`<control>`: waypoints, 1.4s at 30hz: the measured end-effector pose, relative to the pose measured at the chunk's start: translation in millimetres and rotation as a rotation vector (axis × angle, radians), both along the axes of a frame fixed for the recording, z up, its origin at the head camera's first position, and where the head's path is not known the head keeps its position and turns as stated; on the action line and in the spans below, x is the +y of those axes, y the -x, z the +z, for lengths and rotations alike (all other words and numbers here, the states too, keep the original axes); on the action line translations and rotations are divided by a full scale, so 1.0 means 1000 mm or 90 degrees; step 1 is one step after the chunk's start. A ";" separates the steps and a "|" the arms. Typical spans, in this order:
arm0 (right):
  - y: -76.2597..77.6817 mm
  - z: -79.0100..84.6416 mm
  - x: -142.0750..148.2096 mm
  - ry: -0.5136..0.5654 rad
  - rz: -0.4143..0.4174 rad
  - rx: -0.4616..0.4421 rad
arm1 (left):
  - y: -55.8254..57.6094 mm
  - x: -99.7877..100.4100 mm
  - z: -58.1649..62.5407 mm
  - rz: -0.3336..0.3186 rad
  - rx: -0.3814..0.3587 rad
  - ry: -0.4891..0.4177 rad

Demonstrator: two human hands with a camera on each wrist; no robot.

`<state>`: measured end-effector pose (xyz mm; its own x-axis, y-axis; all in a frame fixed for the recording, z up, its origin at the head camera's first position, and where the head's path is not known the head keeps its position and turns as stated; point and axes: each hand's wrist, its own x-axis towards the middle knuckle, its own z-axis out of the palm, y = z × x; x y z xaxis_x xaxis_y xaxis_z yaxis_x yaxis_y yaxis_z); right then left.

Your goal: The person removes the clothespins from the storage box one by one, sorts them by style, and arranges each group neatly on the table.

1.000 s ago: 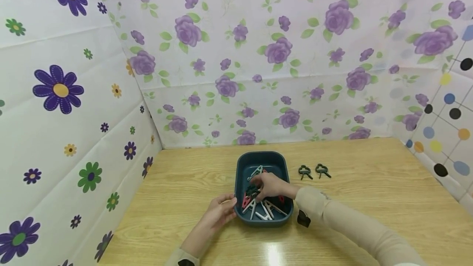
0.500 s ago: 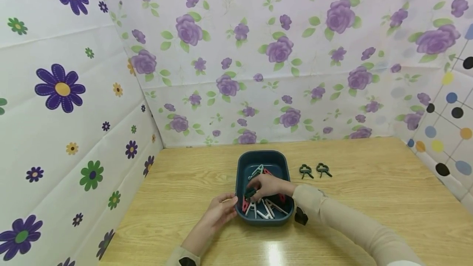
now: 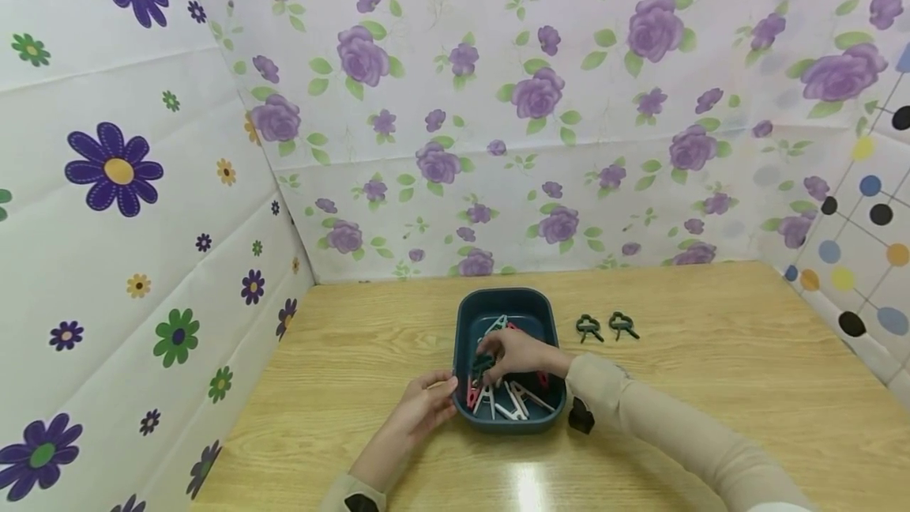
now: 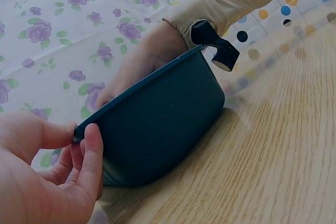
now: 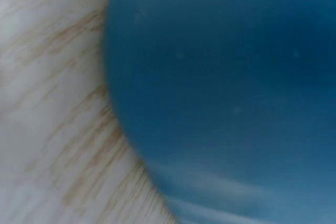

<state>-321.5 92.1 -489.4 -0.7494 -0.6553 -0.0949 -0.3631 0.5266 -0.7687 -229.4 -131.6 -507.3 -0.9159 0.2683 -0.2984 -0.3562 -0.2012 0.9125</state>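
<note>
A dark blue plastic bin point(image 3: 506, 425) stands on the table, holding several spring clips. My left hand point(image 3: 426, 405) pinches its rim at the left side; in the left wrist view the thumb and fingers of that hand point(image 4: 50, 166) hold the bin's edge point(image 4: 157, 124). Reaching in from the right, my right hand point(image 3: 522, 355) has a dark green clip point(image 3: 482, 363) between thumb and fingers. White clips point(image 3: 512, 400), a red clip point(image 3: 472, 393) and a pale green clip point(image 3: 498, 324) lie around it. The right wrist view is filled by the bin's wall point(image 5: 220, 87); no fingers show there.
Two dark green clips point(image 3: 588, 328) point(image 3: 622, 325) lie on the wooden table point(image 3: 711, 354), right of the bin. A flowered cloth point(image 3: 434, 220) hangs behind the table, with patterned sheets at both sides.
My right hand has shifted slightly within the bin and lifted the dark green clip a little from among the others. The left hand keeps its place on the rim.
</note>
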 end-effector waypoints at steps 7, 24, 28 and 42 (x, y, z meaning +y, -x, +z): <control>-0.001 0.004 0.008 0.055 -0.053 0.020 | -0.001 0.001 0.003 0.002 -0.003 -0.005; -0.004 0.026 0.046 0.141 -0.131 0.036 | -0.001 0.002 0.004 0.003 0.007 0.005; -0.004 0.029 0.057 0.142 -0.153 0.022 | 0.000 0.003 0.004 -0.006 0.021 0.016; -0.004 0.035 0.094 0.157 -0.219 -0.001 | 0.001 0.002 0.008 -0.011 0.026 0.035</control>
<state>-317.2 185.9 -454.6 -0.9287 -0.3695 0.0322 -0.1967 0.4171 -0.8873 -230.1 -130.0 -499.7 -0.9228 0.2689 -0.2758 -0.3217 -0.1442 0.9358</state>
